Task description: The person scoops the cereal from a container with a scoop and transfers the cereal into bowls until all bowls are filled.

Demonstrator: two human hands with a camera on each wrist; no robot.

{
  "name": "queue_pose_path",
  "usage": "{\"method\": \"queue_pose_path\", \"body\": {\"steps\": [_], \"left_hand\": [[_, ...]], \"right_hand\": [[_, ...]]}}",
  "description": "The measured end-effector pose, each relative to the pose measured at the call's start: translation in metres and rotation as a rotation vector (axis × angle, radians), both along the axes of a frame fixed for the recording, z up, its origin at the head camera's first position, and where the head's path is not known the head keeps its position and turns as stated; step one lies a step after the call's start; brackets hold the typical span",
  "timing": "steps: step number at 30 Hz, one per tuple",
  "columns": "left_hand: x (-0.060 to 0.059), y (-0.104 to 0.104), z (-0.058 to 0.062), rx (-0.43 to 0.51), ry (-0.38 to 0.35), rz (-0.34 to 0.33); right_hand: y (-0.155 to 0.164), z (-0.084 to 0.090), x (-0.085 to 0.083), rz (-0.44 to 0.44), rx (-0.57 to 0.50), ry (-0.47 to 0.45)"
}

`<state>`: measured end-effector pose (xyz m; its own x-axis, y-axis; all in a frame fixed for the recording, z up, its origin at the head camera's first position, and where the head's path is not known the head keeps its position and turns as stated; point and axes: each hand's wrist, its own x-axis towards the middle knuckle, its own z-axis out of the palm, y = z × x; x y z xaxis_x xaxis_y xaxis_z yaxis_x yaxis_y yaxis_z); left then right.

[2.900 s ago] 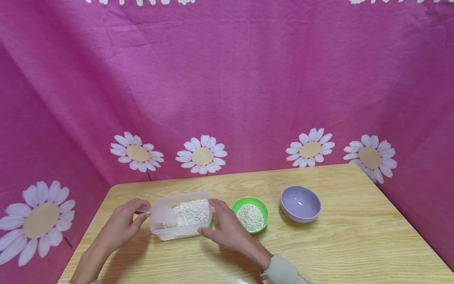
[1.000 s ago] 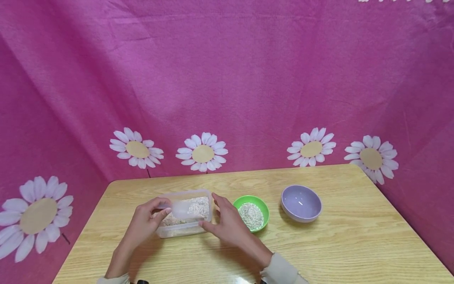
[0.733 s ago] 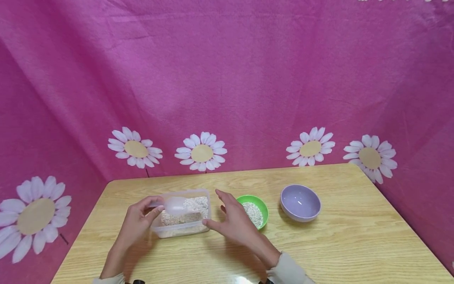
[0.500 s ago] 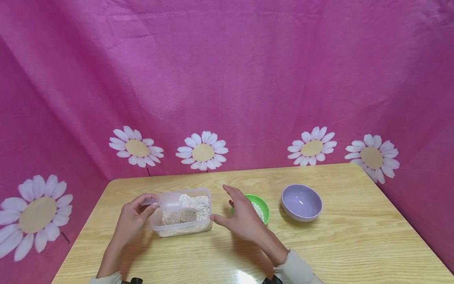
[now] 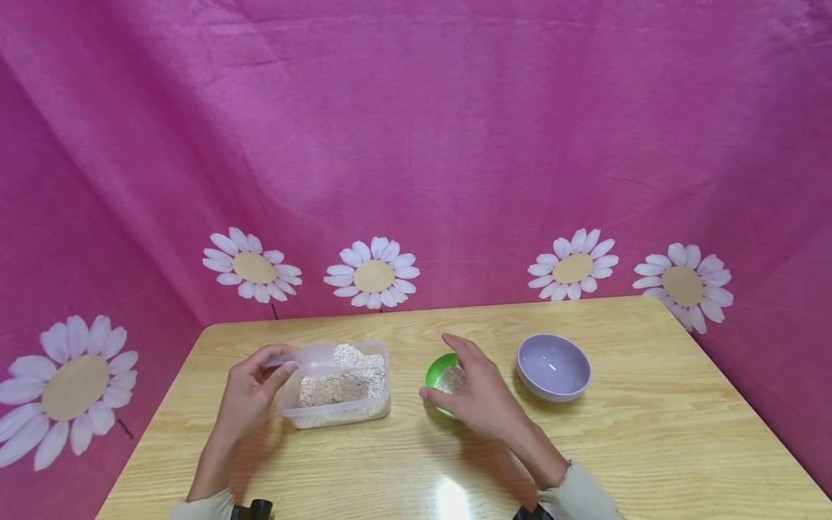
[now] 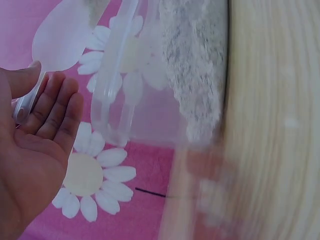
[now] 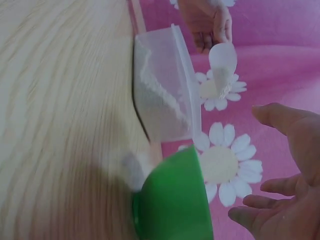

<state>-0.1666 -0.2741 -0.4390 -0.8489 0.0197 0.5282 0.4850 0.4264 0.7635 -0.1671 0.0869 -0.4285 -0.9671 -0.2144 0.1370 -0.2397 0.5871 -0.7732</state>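
Observation:
My left hand point(image 5: 250, 390) pinches the handle of a translucent plastic scoop point(image 6: 62, 37) between thumb and fingers. The scoop is above the left part of a clear rectangular container point(image 5: 338, 417). Pale flakes resembling oats point(image 5: 338, 388) fill part of that container, heaped toward its right side. Some flakes show at the scoop's front in both wrist views. My right hand point(image 5: 481, 393) hovers over a green bowl point(image 7: 172, 200) with thumb and fingers spread, gripping nothing. Flakes lie in the bowl too, and the hand hides its right part in the head view.
A purple bowl point(image 5: 554, 368) with no visible contents stands on the wooden table point(image 5: 650, 419), right of the green one. A pink cloth with daisies point(image 5: 416, 159) hangs behind the table and along its sides.
My right hand has let go of the container's right end and moved right, over the green bowl. The left hand pushed the scoop rightward through the flakes, then drew back left and raised it.

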Motion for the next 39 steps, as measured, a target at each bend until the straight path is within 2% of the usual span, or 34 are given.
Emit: {"method": "queue_pose_path", "body": {"steps": [4, 9, 13, 23, 30, 39], "left_hand": [[-0.002, 0.011, 0.003, 0.014, 0.009, -0.015], [-0.008, 0.029, 0.005, 0.047, 0.014, -0.064], [-0.014, 0.045, 0.004, 0.036, -0.007, -0.100], [-0.026, 0.082, 0.003, -0.040, -0.087, -0.148], [-0.034, 0.109, 0.009, -0.100, -0.130, -0.193], [-0.040, 0.133, 0.013, -0.265, -0.141, -0.271]], "right_hand": [[0.015, -0.004, 0.001, -0.022, 0.041, 0.024], [0.030, -0.012, 0.003, -0.034, 0.080, 0.039], [0.039, -0.016, 0.004, -0.041, 0.090, 0.042], [0.051, -0.025, 0.007, -0.029, 0.115, 0.017], [0.056, -0.032, 0.009, -0.036, 0.094, -0.024], [0.057, -0.037, 0.007, -0.024, 0.030, -0.095]]}}
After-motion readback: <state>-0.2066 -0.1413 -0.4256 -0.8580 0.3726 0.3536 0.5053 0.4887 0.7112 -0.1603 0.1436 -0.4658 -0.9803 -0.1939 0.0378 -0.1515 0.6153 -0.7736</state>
